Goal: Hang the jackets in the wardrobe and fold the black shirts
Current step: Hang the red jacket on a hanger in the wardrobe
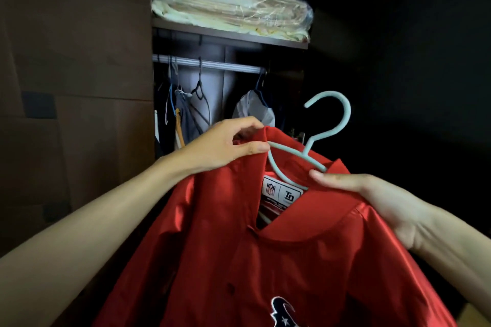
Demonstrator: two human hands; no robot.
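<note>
A shiny red jacket (265, 255) with a white neck label and a dark emblem low on its front is held up before the open wardrobe. A pale green plastic hanger (328, 125) sits inside its collar, hook sticking up. My left hand (225, 147) pinches the collar's left side over the hanger's arm. My right hand (377, 203) grips the right shoulder and collar, thumb on the hanger's other arm. The silver wardrobe rail (210, 64) lies above and behind the jacket. No black shirts are in view.
On the rail hang several hangers, some bare (199, 93), and a white garment (252, 109) at its right end. A shelf (231, 34) above carries bagged cream bedding (228, 5). A brown wardrobe panel (77, 87) fills the left; the right side is dark.
</note>
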